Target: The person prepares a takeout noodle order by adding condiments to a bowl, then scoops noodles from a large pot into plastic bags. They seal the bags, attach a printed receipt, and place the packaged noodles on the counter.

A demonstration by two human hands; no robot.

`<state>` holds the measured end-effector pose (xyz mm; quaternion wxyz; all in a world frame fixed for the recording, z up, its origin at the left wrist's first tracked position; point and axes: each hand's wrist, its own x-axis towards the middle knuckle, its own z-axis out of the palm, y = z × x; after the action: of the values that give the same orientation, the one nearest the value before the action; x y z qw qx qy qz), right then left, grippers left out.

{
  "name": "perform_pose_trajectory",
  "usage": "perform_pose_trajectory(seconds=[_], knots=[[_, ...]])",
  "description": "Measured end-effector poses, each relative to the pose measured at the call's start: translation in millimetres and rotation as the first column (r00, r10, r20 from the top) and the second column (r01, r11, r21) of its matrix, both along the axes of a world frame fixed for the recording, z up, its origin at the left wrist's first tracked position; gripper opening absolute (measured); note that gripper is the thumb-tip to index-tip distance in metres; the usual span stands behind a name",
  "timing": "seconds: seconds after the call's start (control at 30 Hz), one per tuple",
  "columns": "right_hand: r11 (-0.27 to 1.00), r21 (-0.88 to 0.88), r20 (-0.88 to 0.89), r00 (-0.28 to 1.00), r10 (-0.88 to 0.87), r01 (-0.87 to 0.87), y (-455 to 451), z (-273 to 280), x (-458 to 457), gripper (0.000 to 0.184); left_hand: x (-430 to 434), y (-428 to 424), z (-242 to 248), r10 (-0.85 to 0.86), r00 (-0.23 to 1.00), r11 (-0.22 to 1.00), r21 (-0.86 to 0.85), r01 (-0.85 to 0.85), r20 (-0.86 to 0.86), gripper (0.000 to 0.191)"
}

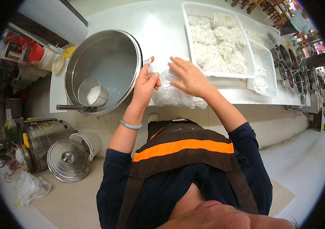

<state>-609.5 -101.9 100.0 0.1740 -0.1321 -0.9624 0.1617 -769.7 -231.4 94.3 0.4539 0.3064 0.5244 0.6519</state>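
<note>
My left hand (147, 83) pinches a gathered end of clear plastic film between thumb and fingers, beside the rim of a big steel pot. My right hand (189, 75) has its fingers spread over a clear plastic bag (174, 96) that bears writing and lies at the table's front edge. The bag's contents are hard to tell. In the steel pot (108, 57) is cloudy water, and a long-handled steel strainer (93, 93) holding white noodles hangs at its near side. To the right, coiled pale noodles (219, 43) fill a white plastic basket (252, 70).
A smaller white basket (268, 68) and several metal containers (289, 68) stand farther right. Left of the pot are a yellow bowl (58, 64) and a red scoop (35, 52). On the floor at left are a steel lid (68, 169), a white bucket (95, 141) and a plastic bag (31, 186).
</note>
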Motion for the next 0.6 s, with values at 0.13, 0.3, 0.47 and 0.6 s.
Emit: perform_pose_trajectory(seconds=[0.13, 0.3, 0.47, 0.6], knots=[[0.992, -0.069, 0.127, 0.986, 0.11, -0.102, -22, -29, 10, 0.056, -2, -3, -3, 0.016, 1.0, 0.999, -0.036, -0.017, -0.024, 0.054], [0.968, -0.251, -0.047, 0.998, -0.041, 0.028, -24, -41, 29, 0.044, 0, -3, 1, 0.038, 0.999, 0.998, -0.051, -0.037, 0.017, 0.056], [0.916, -0.352, -0.12, 0.961, -0.248, 0.193, -24, -33, 33, 0.026, 1, 1, 5, 0.018, 1.0, 0.999, -0.046, -0.018, 0.002, 0.056], [0.979, -0.192, -0.428, 0.904, -0.023, -0.066, -37, -33, 43, 0.03, -2, 2, 3, 0.009, 0.997, 0.999, -0.045, -0.006, 0.076, 0.057]])
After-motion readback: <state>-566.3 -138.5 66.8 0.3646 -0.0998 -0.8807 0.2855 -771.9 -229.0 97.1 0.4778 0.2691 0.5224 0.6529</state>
